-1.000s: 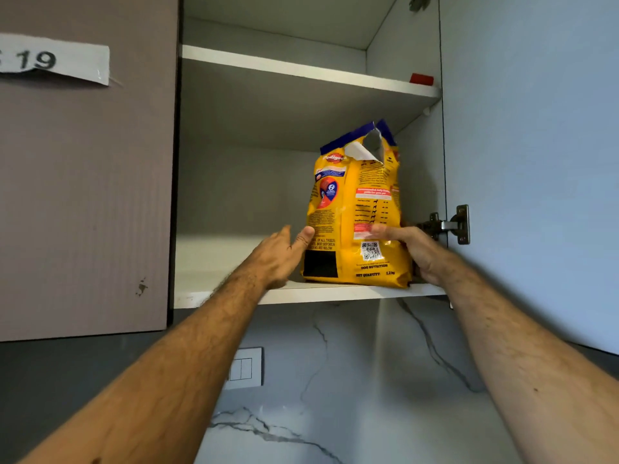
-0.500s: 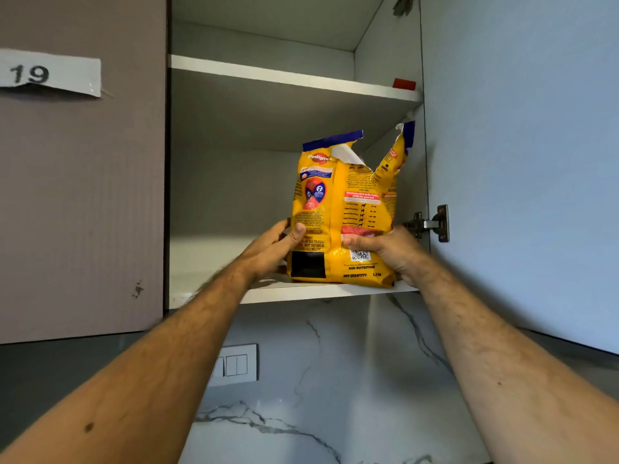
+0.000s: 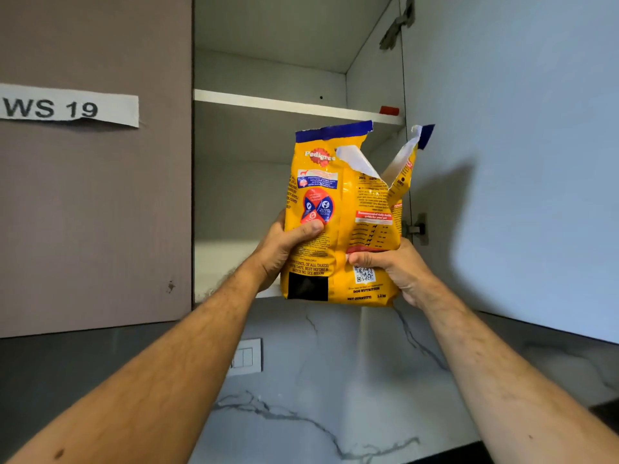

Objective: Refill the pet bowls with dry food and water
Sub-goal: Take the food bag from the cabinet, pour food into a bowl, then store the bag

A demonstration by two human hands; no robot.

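The tall yellow dog food bag with the torn blue top [image 3: 341, 216] has come off the white cupboard shelf [image 3: 231, 262] and is now in the air. The left hand [image 3: 284, 242] and right hand [image 3: 398, 266] squeeze its sides. Next, I think, it goes to the bowls, which I cannot see.

A: What sits on the upper shelf [image 3: 284, 103]?
B: A small red object [image 3: 389, 110], at its right end.
A: And the closed cabinet door [image 3: 97, 202]?
B: A paper label [image 3: 68, 107] reading "WS 19".
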